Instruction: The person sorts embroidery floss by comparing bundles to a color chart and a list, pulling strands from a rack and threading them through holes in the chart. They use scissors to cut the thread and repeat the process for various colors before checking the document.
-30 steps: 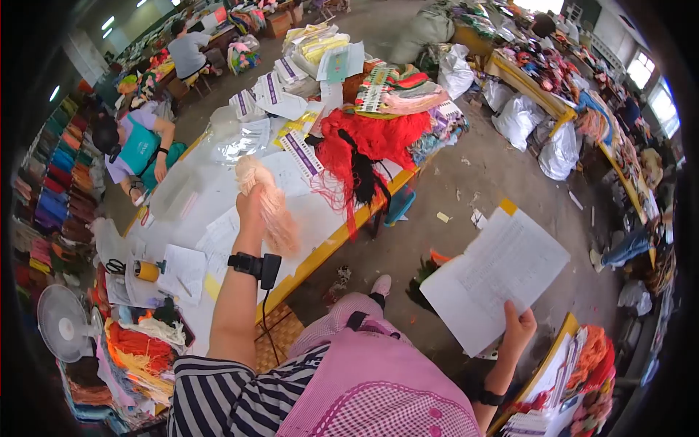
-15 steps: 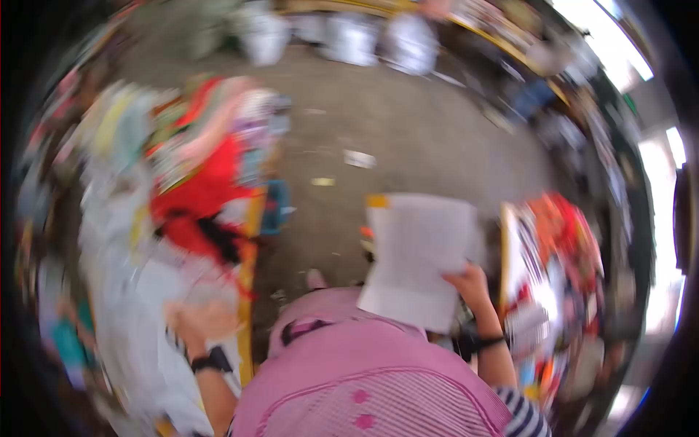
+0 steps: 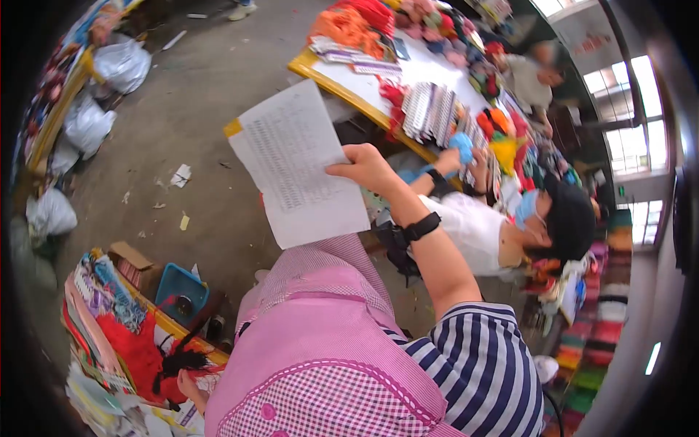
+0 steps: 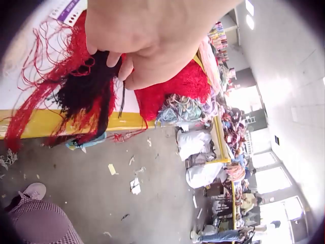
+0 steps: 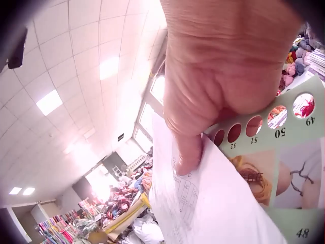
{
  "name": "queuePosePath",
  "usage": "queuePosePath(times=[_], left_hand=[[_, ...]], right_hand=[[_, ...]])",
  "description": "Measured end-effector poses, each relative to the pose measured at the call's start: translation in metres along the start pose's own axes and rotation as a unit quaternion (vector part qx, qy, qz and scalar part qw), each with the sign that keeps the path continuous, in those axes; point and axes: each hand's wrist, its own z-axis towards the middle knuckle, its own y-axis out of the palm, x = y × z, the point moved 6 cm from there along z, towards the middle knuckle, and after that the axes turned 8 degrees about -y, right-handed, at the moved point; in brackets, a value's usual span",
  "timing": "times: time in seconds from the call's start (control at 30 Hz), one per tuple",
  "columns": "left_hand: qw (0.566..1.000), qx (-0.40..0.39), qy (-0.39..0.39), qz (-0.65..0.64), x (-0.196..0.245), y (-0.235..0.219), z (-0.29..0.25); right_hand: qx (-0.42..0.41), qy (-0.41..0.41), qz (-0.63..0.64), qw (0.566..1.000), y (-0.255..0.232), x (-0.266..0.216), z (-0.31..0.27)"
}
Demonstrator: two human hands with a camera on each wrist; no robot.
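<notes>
My right hand (image 3: 364, 169) pinches a printed paper sheet (image 3: 295, 167) with a yellow corner, held out over the floor. In the right wrist view the hand (image 5: 228, 71) also has a green card (image 5: 254, 142) behind the sheet, with punched holes numbered along its edge and photos on it. My left hand (image 3: 193, 390) is low at the left, over the table. The left wrist view has its fingers curled into a bundle of black yarn (image 4: 84, 91), which lies on red yarn (image 4: 175, 86); the fingertips are partly hidden.
Yellow-edged tables (image 3: 342, 91) carry yarn heaps and stacked sample cards (image 3: 429, 113). A masked person in a black cap (image 3: 571, 218) sits close on the right. A blue bin (image 3: 180, 291) stands beside the left table. White sacks (image 3: 120, 64) and paper scraps lie on the floor.
The view has swung to the right, toward another table and a seated person. The left hand no longer shows the pale peach yarn and is now at the black yarn. The right hand keeps the sheet.
</notes>
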Motion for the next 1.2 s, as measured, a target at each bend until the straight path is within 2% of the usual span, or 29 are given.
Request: queuePosePath(times=[0.03,0.13,0.2,0.23,0.27,0.3,0.33,0.4,0.43,0.47,0.5,0.53,0.57,0.6,0.63,0.67,0.7,0.73,0.8,0.83,0.87,0.9,0.93,1.0,1.03,1.17,1.2], left_hand=[[0.999,-0.01,0.038,0.029,0.016,0.01,-0.01],[0.987,-0.052,0.105,0.111,0.066,0.038,-0.051],[0.99,-0.096,0.084,0.055,0.061,0.043,-0.045],[0.99,-0.094,0.085,0.056,0.056,0.046,-0.043],[0.993,-0.108,0.033,0.043,0.042,0.052,-0.041],[0.993,-0.114,-0.02,0.026,0.036,0.051,-0.047],[0.995,-0.087,-0.012,0.038,0.029,0.051,-0.059],[0.988,-0.151,-0.002,-0.01,0.002,0.054,-0.061],[0.99,-0.137,0.004,-0.029,-0.018,0.051,-0.067],[0.992,-0.111,0.007,-0.054,-0.024,0.054,-0.09],[0.995,-0.07,0.003,-0.066,-0.011,0.06,-0.138],[0.998,-0.055,-0.007,-0.041,-0.022,0.059,-0.149],[0.996,-0.027,-0.028,-0.074,-0.042,0.058,-0.158],[0.993,-0.016,-0.021,-0.115,-0.056,0.059,-0.169],[0.991,0.011,-0.024,-0.129,-0.072,0.06,-0.174],[0.993,0.038,-0.016,-0.111,-0.094,0.057,-0.172],[0.992,0.082,-0.017,-0.094,-0.106,0.051,-0.177],[0.989,0.126,0.005,-0.078,-0.134,0.049,-0.167],[0.97,0.234,0.01,-0.059,-0.154,0.04,-0.178],[0.963,0.257,-0.008,-0.077,-0.156,0.034,-0.177],[0.957,0.282,-0.056,-0.047,-0.158,0.014,-0.179],[0.946,0.306,-0.107,-0.015,-0.162,0.007,-0.175],[0.943,0.311,-0.118,-0.027,-0.167,0.001,-0.172],[0.858,0.494,-0.142,-0.012,-0.176,-0.032,-0.172],[0.833,0.538,-0.13,-0.019,-0.182,-0.048,-0.166],[0.786,0.569,-0.237,-0.056,-0.181,-0.085,-0.149],[0.834,0.479,-0.192,-0.196,-0.176,-0.089,-0.142]], right_hand=[[0.004,-0.013,0.007,1.0,0.001,0.007,-0.011],[0.041,0.049,0.017,0.998,0.001,0.012,-0.043],[0.056,0.056,0.035,0.996,0.004,0.017,-0.054],[0.106,0.046,0.045,0.992,0.004,0.019,-0.059],[0.153,0.035,0.055,0.986,0.006,0.02,-0.066],[0.16,0.007,-0.032,0.987,0.019,0.017,-0.068],[0.163,-0.034,-0.117,0.979,0.034,0.011,-0.066],[0.082,-0.017,-0.184,0.979,0.069,0.0,-0.059],[0.018,-0.025,-0.208,0.978,0.085,-0.011,-0.053],[0.001,-0.057,-0.123,0.991,0.1,-0.002,-0.046],[-0.045,-0.03,-0.109,0.993,0.108,-0.011,-0.038],[-0.053,-0.074,-0.123,0.988,0.114,-0.001,-0.03],[-0.055,-0.065,-0.093,0.992,0.119,-0.03,-0.028],[-0.079,-0.051,-0.094,0.991,0.123,-0.025,-0.023],[-0.094,-0.08,-0.079,0.989,0.131,-0.005,-0.015],[-0.11,-0.135,-0.083,0.981,0.14,-0.021,-0.017],[-0.139,-0.15,-0.101,0.974,0.147,-0.015,-0.014],[-0.163,-0.153,-0.124,0.967,0.156,-0.009,-0.01],[-0.186,-0.127,-0.112,0.968,0.164,0.005,0.004],[-0.206,-0.12,-0.155,0.958,0.174,0.011,0.014],[-0.219,-0.137,-0.159,0.953,0.187,-0.003,0.003],[-0.234,-0.117,-0.115,0.958,0.2,-0.007,0.007],[-0.246,-0.093,-0.075,0.962,0.214,-0.012,0.007],[-0.262,-0.1,-0.08,0.957,0.252,-0.041,0.006],[-0.267,-0.107,-0.063,0.956,0.269,-0.049,0.008],[-0.328,-0.118,-0.081,0.934,0.326,-0.07,0.025],[-0.345,-0.115,-0.071,0.929,0.34,-0.078,0.027]])
